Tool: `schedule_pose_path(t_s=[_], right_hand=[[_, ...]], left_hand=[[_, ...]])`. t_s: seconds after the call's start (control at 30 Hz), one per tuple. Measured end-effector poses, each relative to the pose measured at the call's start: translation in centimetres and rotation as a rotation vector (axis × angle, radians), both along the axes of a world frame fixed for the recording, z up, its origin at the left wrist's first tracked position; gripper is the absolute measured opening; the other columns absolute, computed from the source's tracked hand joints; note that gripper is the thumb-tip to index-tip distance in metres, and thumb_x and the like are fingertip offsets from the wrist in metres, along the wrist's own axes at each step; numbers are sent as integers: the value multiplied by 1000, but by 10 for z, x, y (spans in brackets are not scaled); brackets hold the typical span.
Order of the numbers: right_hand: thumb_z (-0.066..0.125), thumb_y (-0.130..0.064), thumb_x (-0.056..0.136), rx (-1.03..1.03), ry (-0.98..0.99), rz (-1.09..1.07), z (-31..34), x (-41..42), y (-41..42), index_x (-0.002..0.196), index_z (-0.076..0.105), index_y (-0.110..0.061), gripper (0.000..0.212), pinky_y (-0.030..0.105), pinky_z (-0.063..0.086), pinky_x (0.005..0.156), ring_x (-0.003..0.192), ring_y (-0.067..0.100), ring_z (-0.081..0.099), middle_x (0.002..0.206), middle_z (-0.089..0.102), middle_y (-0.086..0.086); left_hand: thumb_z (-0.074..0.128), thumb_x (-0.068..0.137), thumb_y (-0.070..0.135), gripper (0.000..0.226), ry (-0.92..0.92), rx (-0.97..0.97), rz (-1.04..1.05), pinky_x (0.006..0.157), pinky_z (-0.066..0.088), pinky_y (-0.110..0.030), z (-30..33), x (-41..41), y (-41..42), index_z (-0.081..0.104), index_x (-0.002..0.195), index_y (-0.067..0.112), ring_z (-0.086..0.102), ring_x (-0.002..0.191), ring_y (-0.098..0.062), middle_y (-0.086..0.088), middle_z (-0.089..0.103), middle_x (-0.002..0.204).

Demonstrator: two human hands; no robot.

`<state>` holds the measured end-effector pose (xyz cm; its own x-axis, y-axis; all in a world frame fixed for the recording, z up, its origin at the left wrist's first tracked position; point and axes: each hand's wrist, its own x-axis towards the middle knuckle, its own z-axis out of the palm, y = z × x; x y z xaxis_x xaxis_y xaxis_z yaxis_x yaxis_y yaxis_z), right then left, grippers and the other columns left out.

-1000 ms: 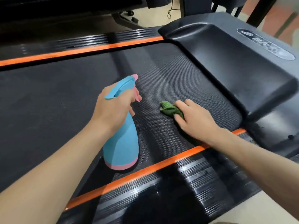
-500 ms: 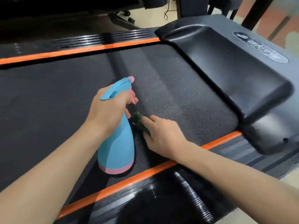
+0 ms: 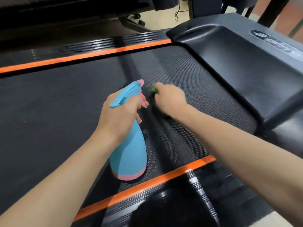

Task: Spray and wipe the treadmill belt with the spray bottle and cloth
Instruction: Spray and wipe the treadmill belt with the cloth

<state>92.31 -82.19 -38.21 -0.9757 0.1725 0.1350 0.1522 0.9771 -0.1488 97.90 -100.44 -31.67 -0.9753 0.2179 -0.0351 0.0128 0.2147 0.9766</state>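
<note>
Left hand (image 3: 122, 115): one, at the centre of the frame, fingers curled tight round the neck of the spray bottle, just under its head; at least one finger lies by the pink trigger.
Right hand (image 3: 170, 99): one, just right of the left hand and slightly higher in the frame, palm down with fingers bent over the cloth, pressing it onto the belt; blurred, so the exact finger grip cannot be made out.
Spray bottle (image 3: 129, 153): one, light blue with a pink band at its base and a pink nozzle tip, standing near upright at centre frame; its base is at or just above the belt, contact unclear; nozzle pointing toward the upper part of the frame.
Cloth (image 3: 155, 90): one, green, small and bunched; only a corner shows past the right-hand fingers, just right of the nozzle.
Treadmill belt (image 3: 57, 104): one, dark and textured, spanning the middle of the frame from the left edge to the motor cover.
Orange stripes: two, one (image 3: 85, 57) across the upper left, one (image 3: 147, 185) across the lower centre, bordering the belt.
Motor cover (image 3: 246, 63): one, glossy black, upper right, with an oval logo.
Side rails: two, ribbed black, one (image 3: 98, 45) beyond each stripe.
</note>
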Motion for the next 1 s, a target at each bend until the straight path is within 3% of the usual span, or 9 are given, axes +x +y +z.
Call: schedule_pose_path(t_s=[0.13,0.23,0.3,0.37,0.6,0.7,0.83,0.9,1.0], right_hand=[[46,-31,94,30,-36,323,3,31,-9,118,55,-26,26,38,48,71,97,33,64,105,64,5],[46,-28,91,169,-11,71,10,-4,58,115,57,-25,27,39,47,75,103,34,64,111,65,7],[45,-24,91,123,8,-176,13,-18,96,113,57,-20,25,42,48,78,103,39,63,112,65,14],[45,-22,91,62,39,-224,10,-17,88,112,57,-19,25,39,43,75,102,40,62,112,66,17],[45,-34,94,-2,-97,356,3,83,-19,117,54,-28,26,39,53,75,100,31,65,105,65,1],[43,-34,92,120,-114,217,12,69,44,115,55,-33,26,38,54,76,102,29,65,108,67,0],[45,-29,93,102,-4,-191,14,67,108,103,56,-20,18,43,51,74,94,39,64,104,68,14],[44,-30,93,104,18,-165,4,76,77,99,53,-18,16,43,50,72,91,40,65,101,67,14],[44,-30,94,43,-13,4,-1,92,8,104,52,-18,18,41,49,74,94,38,65,104,68,11]], left_hand=[[50,73,28,39,19,-6,9,58,43,-12,0,-2,-3,79,96,17,59,52,-13,7,79,110],[50,74,26,38,18,14,18,56,43,-10,-1,-1,-3,80,96,17,58,51,-10,9,80,108],[51,74,27,34,24,20,15,56,43,-10,-2,1,-2,79,91,18,58,52,-12,10,80,107],[52,73,27,34,19,32,16,57,43,-9,-2,2,-1,78,93,22,58,54,-13,11,80,101],[49,75,25,33,26,15,29,58,43,-9,-1,2,-5,78,86,13,59,51,-10,10,79,111],[49,76,25,35,39,9,11,57,43,-10,-2,3,-6,76,88,7,60,51,-10,11,77,123],[50,77,27,30,37,20,8,58,44,-9,0,7,-5,76,83,14,60,51,-9,13,77,123],[50,76,30,30,13,26,18,61,45,-10,2,8,-6,77,86,21,61,52,-9,17,77,116],[53,77,31,40,-25,55,36,63,47,-13,4,8,-11,78,108,27,62,53,-9,14,77,107]])
